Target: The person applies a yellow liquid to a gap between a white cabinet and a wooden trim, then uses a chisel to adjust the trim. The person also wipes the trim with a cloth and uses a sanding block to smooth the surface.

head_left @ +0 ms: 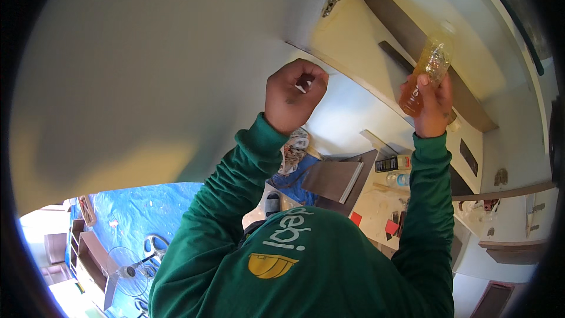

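Observation:
My right hand [434, 106] is wrapped round a clear plastic bottle [434, 65] holding yellow-orange liquid. The bottle is tilted, its neck pointing up and away, in front of a pale cabinet interior [338, 41]. My left hand [294, 95] is raised by the edge of a large pale panel [147, 70], its fingers curled in toward the thumb. A small whitish patch shows inside that curl; whether it is something held or the surface behind, I cannot make out.
Long brown strips [406, 15] lie along the cabinet interior, near a metal hinge [331, 3]. Below are a brown board [332, 179], a worktop [376, 206] with small items, and blue sheeting [138, 206]. A fan [128, 271] stands at lower left.

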The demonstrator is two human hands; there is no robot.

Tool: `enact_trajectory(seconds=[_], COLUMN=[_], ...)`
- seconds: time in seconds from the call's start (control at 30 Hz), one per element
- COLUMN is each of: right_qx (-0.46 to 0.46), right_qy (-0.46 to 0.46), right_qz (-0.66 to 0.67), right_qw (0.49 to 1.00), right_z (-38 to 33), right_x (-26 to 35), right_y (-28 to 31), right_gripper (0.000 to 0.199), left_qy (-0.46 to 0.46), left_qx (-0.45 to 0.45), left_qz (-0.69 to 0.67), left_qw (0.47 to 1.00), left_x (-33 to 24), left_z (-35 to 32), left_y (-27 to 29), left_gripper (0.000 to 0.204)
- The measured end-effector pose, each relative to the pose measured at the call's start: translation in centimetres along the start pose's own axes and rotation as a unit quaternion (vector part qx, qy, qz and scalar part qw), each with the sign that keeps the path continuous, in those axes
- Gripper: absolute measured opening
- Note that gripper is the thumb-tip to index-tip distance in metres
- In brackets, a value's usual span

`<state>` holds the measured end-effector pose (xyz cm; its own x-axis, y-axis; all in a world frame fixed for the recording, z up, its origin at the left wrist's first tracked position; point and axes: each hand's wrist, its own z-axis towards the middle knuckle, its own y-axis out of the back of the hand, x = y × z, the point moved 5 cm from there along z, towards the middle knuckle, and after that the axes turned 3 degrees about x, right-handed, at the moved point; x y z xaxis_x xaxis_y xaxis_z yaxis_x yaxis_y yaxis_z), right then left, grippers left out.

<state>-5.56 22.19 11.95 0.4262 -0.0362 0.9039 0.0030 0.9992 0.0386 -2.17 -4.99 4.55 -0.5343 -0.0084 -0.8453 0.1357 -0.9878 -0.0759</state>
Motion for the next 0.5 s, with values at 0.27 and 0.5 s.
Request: enact_trajectory(seconds=[0.27, 0.5], right_qx=[0.022, 0.005], right_qy=[0.01, 0.01], right_qz=[0.019, 0.007], right_qw=[1.0, 1.0], right_z=[0.6, 0.5], right_x=[0.1, -0.4], right_y=[-0.6, -0.3], right_gripper=[0.047, 0.046], left_qy=[0.126, 0.278], left_qx=[0.093, 0.094], left_qz=[-0.344, -0.309], left_qw=[0.926, 0.905], left_x=[0.7, 3.0], left_z=[-3.0, -8.6], left_y=[0.7, 2.3], left_gripper=[0.01, 0.004])
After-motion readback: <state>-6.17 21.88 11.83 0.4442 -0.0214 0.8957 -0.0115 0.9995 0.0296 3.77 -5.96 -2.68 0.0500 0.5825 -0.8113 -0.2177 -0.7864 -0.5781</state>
